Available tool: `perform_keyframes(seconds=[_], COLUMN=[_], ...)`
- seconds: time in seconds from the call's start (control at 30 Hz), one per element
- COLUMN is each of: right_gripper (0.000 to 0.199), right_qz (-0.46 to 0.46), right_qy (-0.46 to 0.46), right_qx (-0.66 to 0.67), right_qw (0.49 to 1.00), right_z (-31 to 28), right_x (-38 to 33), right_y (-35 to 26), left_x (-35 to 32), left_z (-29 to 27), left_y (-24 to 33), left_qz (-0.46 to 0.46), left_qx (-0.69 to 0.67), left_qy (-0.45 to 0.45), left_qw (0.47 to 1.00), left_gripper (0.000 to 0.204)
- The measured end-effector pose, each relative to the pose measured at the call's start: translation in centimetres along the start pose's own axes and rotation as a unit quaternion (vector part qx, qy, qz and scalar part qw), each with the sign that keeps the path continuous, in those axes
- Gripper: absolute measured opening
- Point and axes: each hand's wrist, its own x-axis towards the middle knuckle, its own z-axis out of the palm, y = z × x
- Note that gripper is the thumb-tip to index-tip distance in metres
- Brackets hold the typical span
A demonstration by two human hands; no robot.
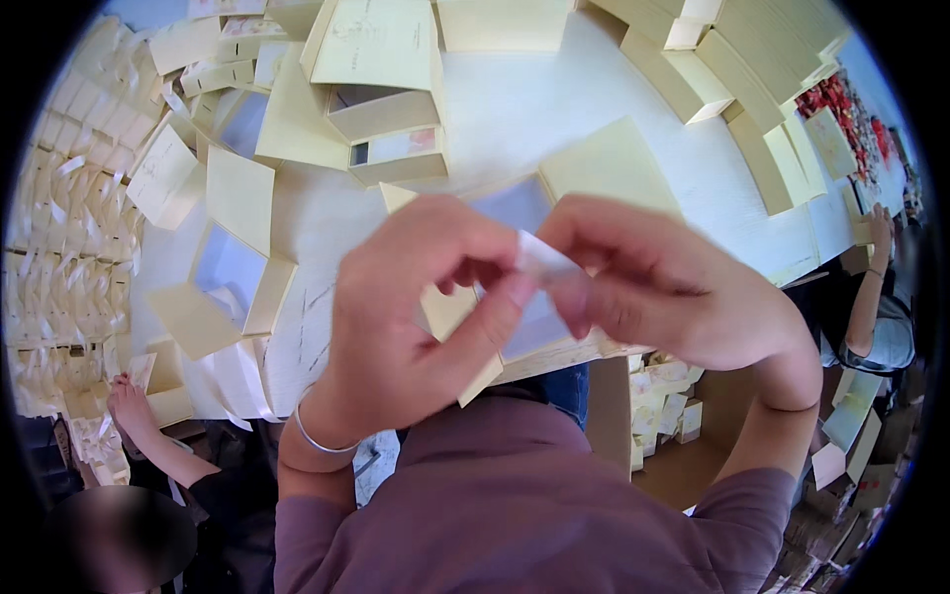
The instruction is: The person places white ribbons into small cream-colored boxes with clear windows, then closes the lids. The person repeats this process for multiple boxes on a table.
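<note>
White paper strip (pixel 542 259) pinched between fingertips of left hand (pixel 416 317) and right hand (pixel 663 287), above cream windowed box (pixel 534 337) on table (pixel 534 109).

Worktable (pixel 534 109): white top, runs from near centre to far edge, surface bare only in patches. Far left: rows of folded cream cartons w/ white ribbon (pixel 69 228), stacked dense along table side. Far right: flat cream carton blanks (pixel 762 89) piled in leaning stacks. Far right edge: red items (pixel 841 104), too blurred to tell kind. Near right, below table: brown shelf or floor area (pixel 683 465) w/ small cream boxes, poss. a crate. Co-workers' arms at near left (pixel 148 426) and right (pixel 871 287). Light: bright, even, prob. daylight; no window or wall in view.
</note>
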Motion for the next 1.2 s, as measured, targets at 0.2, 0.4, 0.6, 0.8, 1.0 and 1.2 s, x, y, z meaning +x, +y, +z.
perform_keyframes(seconds=[0.2, 0.4, 0.6, 0.8, 1.0, 1.2], right_gripper=[0.011, 0.008, 0.008, 0.014, 0.017, 0.019], right_qz=[-0.166, -0.203, -0.135, -0.005, 0.062, 0.147], right_qy=[0.159, 0.080, -0.051, -0.104, -0.143, -0.189], right_qx=[-0.248, -0.425, -0.602, -0.559, -0.546, -0.548], right_qw=[0.941, 0.878, 0.785, 0.822, 0.823, 0.802], right_z=[-1.6, -2.7, -1.9, -2.5, -2.2, -2.1], right_x=[4.7, 8.6, 9.2, 10.7, 11.9, 13.0], right_y=[3.0, 8.7, 9.6, 7.7, 7.8, 5.9], left_x=[-1.7, -6.3, -7.0, -6.8, -7.1, -7.0], left_z=[-1.4, -1.4, 1.2, 0.7, 0.4, 0.4], left_y=[-2.5, -7.9, -9.3, -10.9, -10.9, -11.0], left_qz=[-0.072, -0.242, -0.259, -0.262, -0.252, -0.256], left_qx=[-0.037, -0.071, -0.041, 0.039, 0.034, 0.025], left_qy=[0.179, 0.194, 0.072, -0.032, -0.032, -0.035], left_qw=[0.980, 0.948, 0.962, 0.964, 0.967, 0.966], left_gripper=[0.021, 0.014, 0.029, 0.033, 0.033, 0.032])
